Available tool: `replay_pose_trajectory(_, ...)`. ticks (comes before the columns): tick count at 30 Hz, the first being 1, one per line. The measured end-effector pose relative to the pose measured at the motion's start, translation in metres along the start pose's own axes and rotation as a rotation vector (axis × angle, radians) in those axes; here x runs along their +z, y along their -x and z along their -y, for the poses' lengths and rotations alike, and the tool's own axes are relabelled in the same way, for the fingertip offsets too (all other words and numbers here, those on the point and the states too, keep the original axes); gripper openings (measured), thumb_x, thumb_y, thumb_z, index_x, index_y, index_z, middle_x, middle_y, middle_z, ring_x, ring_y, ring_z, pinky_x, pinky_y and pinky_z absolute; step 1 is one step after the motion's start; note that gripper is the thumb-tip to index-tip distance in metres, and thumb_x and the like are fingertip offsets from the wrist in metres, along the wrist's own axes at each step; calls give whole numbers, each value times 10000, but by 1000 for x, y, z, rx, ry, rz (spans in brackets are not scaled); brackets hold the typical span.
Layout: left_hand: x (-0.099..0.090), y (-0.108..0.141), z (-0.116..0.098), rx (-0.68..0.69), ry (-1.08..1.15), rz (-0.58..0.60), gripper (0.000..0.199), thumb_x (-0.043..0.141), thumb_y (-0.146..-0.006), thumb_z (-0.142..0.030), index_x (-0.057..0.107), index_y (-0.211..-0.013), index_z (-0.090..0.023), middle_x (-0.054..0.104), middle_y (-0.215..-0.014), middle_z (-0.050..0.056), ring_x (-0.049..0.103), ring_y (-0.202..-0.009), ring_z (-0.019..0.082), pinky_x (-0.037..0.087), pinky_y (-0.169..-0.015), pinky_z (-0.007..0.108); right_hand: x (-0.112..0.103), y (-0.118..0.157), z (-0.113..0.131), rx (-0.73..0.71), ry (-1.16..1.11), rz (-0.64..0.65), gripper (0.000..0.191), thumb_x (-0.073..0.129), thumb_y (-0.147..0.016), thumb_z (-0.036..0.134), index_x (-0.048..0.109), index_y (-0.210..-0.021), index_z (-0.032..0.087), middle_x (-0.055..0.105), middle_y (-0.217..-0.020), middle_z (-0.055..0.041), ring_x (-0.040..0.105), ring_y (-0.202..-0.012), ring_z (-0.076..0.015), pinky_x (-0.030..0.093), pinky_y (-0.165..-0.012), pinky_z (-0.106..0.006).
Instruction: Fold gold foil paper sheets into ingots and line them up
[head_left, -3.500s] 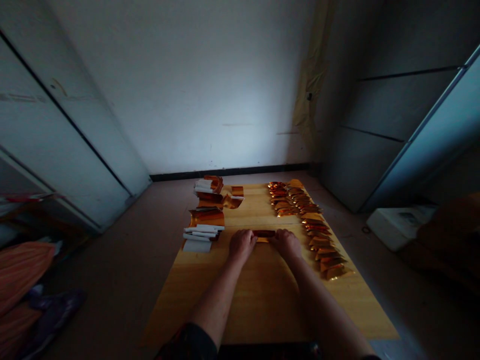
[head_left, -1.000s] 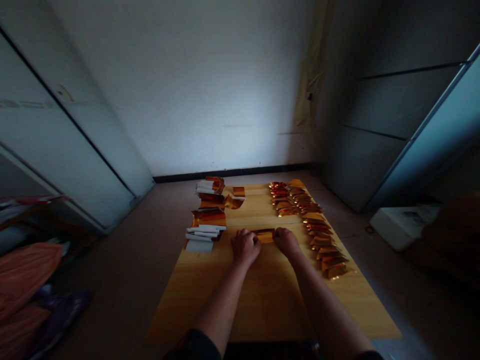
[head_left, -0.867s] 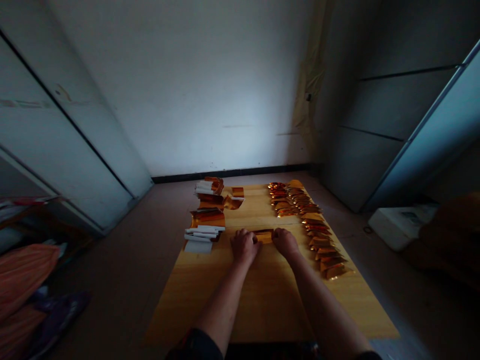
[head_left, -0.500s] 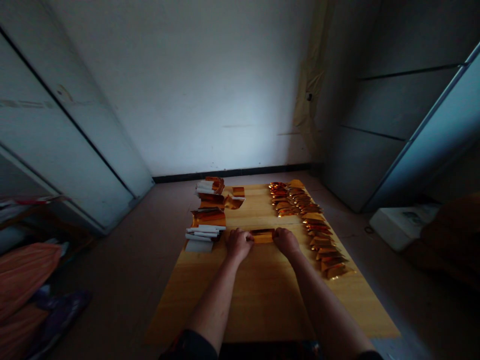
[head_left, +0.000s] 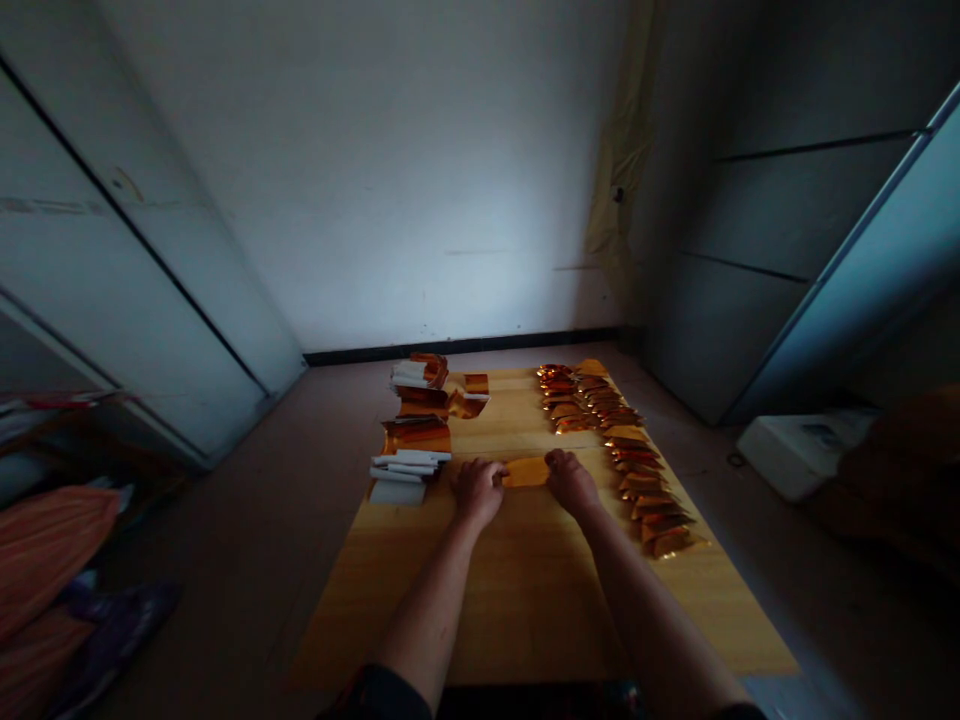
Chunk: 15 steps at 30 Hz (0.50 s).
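Observation:
A piece of gold paper (head_left: 526, 472) lies between my two hands over the middle of the wooden table (head_left: 532, 590). My left hand (head_left: 480, 487) pinches its left end, and my right hand (head_left: 571, 480) pinches the right end. Left of my hands are stacks of gold sheets (head_left: 417, 435) and white-backed sheets (head_left: 401, 480). To the right, folded gold pieces (head_left: 652, 490) run in an overlapping row along the table's right side, with more of them (head_left: 566, 400) at the back.
Behind the table stands a white wall (head_left: 450, 200). A grey cabinet (head_left: 765, 230) is at the right, with a white box (head_left: 787, 455) on the floor near it. Orange cloth (head_left: 52, 550) shows at the lower left.
The gold paper between my hands now shows a plain, slightly curved gold face instead of a dark upper strip. My hands have barely moved.

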<state>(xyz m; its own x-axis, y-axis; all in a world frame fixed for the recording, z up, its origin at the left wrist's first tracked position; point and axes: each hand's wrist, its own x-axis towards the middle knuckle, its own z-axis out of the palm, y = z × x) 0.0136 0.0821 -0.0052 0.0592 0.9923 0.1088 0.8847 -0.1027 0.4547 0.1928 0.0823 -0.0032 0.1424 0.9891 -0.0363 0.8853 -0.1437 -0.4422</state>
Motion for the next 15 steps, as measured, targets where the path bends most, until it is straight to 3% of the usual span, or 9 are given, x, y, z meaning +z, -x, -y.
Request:
replay_pose_trajectory(5, 3, 3, 2, 13, 25, -37, 225, 580, -744, -101, 675, -860, -269, 663, -975, -9, 532, -1000, 195, 335, -854, 335, 1, 2, -2, -4, -80, -43, 327, 475, -821, 133, 538, -1138, 188, 590, -1078, -80, 590, -827, -142, 371, -671, -222)
replay_pose_trajectory(11, 5, 7, 3, 92, 8, -32, 190, 578, -746, -88, 678, -768, -249, 649, -902, -1, 525, -969, 181, 339, -832, 311, -1, 3, -6, -38, -100, -43, 207, 459, -825, 105, 591, -964, 183, 596, -982, -63, 576, -785, -130, 368, -673, -212)
replay_pose_trajectory(15, 7, 8, 4, 129, -7, -41, 219, 558, -733, -75, 690, -740, -249, 637, -870, 12, 521, -957, 188, 340, -808, 316, -1, 5, -8, -76, -120, -42, 195, 545, -786, 155, 599, -972, 185, 589, -1012, -59, 572, -813, -135, 378, -679, -208)
